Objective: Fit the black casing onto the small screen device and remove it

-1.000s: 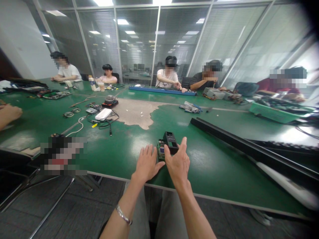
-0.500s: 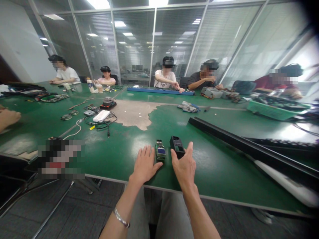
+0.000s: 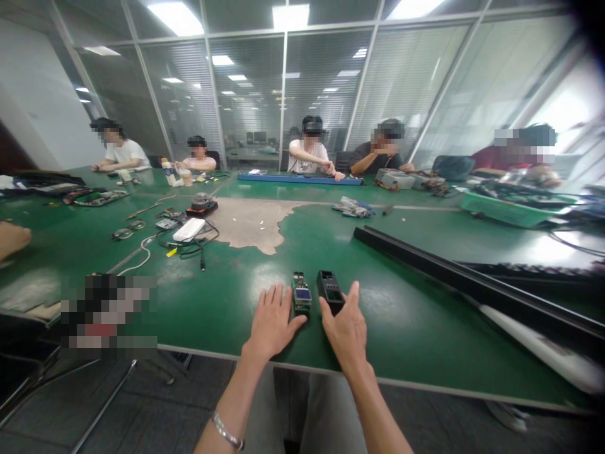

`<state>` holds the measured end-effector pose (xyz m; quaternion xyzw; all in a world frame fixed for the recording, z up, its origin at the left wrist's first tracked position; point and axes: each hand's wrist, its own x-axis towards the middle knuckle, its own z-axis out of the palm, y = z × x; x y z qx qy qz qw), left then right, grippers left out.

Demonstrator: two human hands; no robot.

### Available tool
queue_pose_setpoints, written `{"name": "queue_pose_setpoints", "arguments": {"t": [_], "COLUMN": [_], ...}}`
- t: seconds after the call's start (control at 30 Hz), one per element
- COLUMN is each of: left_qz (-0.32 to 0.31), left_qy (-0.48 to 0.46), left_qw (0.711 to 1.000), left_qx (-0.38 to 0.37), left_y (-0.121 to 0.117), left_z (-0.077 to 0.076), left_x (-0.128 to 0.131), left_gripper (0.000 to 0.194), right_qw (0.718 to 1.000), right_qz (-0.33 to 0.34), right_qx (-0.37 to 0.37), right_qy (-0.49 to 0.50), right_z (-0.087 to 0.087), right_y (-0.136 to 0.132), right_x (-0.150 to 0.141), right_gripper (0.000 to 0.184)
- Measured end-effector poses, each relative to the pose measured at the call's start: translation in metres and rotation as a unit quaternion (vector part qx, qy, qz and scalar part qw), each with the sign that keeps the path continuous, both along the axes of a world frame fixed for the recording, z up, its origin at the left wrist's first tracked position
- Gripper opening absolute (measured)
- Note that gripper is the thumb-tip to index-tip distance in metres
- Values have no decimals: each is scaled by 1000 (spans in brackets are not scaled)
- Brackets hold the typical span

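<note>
My left hand [image 3: 273, 321] lies flat on the green table, fingers stretched out, with its thumb by the near end of a small circuit board [image 3: 301, 294] that carries a blue-violet display. My right hand [image 3: 346, 325] is open, its thumb and fingers spread to either side of the near end of a black plastic case [image 3: 329, 290] with rectangular cut-outs. Whether the right hand touches the case I cannot tell. Board and case lie side by side between my hands.
A long black rail [image 3: 425, 271] lies at the right, beside a white bar [image 3: 524, 343]. To the left are a white box [image 3: 189, 229] with cables and a pair of glasses [image 3: 128, 229]. Gloves [image 3: 352, 207] and a green basket [image 3: 520, 211] lie farther back. Several people sit around the table.
The whole view has shifted, so the table and its things appear slightly lower and farther left. Both hands keep nearly the same pose beside the board and case.
</note>
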<state>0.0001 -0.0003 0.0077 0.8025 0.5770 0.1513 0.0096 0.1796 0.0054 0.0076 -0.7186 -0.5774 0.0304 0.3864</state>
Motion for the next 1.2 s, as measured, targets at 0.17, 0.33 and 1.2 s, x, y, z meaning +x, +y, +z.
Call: {"name": "queue_pose_setpoints", "arguments": {"t": [0.17, 0.33, 1.2], "left_qz": [3, -2, 0], "left_qy": [4, 1, -18], "left_qw": [1000, 1000, 1000], "left_qx": [-6, 1, 2], "left_y": [0, -2, -3], "left_z": [1, 2, -1], "left_x": [0, -1, -4], "left_gripper": [75, 74, 71], "right_qw": [1000, 998, 993], "right_qz": [14, 20, 38], "right_qx": [22, 62, 59], "right_qy": [-1, 0, 90], "right_z": [-8, -8, 32], "right_y": [0, -2, -10], "right_x": [2, 3, -22], "right_gripper": [96, 96, 88]}}
